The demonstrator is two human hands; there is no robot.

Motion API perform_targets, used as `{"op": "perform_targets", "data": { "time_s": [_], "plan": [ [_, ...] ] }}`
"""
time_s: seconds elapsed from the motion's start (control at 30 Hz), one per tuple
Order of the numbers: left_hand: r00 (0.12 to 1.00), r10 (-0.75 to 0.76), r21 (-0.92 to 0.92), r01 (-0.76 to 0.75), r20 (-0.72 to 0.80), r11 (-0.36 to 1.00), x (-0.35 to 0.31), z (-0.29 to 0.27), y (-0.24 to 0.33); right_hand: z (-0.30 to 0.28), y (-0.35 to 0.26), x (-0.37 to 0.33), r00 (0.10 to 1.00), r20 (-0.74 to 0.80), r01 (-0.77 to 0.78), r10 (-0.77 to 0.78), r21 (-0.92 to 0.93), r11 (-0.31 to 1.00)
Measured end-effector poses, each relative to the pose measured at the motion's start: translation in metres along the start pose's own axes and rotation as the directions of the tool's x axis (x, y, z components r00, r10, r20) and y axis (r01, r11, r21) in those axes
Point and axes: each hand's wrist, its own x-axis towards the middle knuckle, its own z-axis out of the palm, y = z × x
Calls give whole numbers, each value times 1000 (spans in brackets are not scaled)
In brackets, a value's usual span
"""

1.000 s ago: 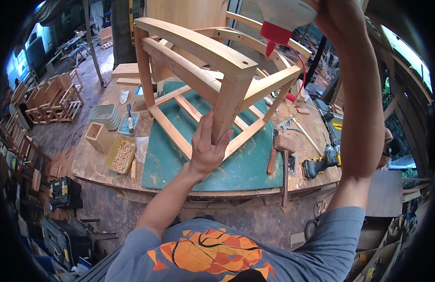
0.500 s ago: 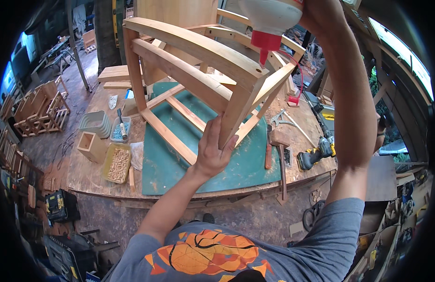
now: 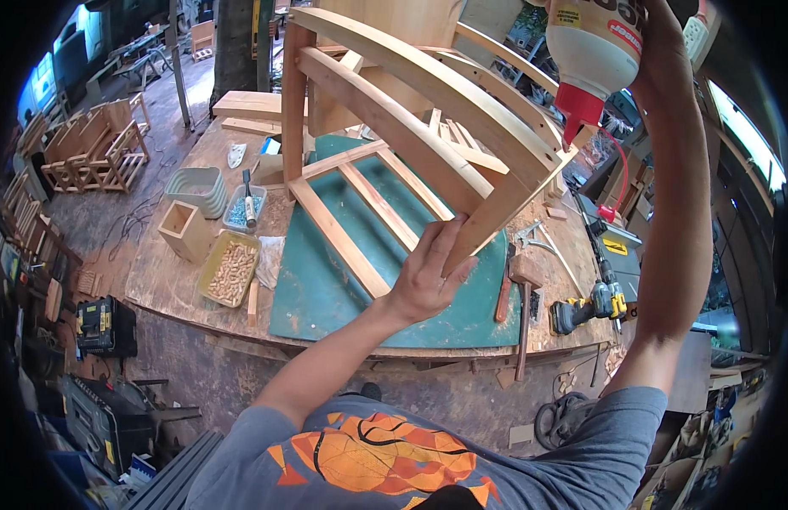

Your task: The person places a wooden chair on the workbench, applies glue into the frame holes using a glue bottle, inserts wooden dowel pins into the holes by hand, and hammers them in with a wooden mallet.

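Observation:
A light wooden chair frame with curved rails and slatted lower bars stands tilted over a green mat. My left hand is wrapped round its near corner post, below the rails. High on the right, my right hand grips an upside-down white glue bottle. The bottle's red nozzle points down, with its tip at the upper corner of the frame, close to a small dark hole in the wood. A red cap dangles from the nozzle on a thin strap. Whether glue is flowing cannot be seen.
On the table's left are a tub of wooden dowels, a tub of blue bits with a brush, a grey basket and a wooden box. A mallet and a yellow-black cordless drill lie right.
Frame, bottle and both hands appear farther right in the picture, and the view has shifted. My left hand keeps its hold on the post; the nozzle tip stays at the frame's upper corner.

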Motion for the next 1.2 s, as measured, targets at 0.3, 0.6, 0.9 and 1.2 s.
{"op": "perform_targets", "data": {
  "time_s": [0.3,0.6,0.9,1.2],
  "plan": [
    [998,-69,26,69,1,997,-2,-1,3,-4,7,10,995,45,-88,86,44,995],
    [998,-60,6,60,26,998,-5,2,-1,-3,8,5,987,106,-125,119,51,991],
    [1000,12,4,-12,-11,1000,0,4,-2,-11,20,8,983,119,-149,137,102,983],
    [999,-28,21,27,24,999,0,4,3,41,-17,-19,999,-22,16,-29,-444,896]
  ]
}}
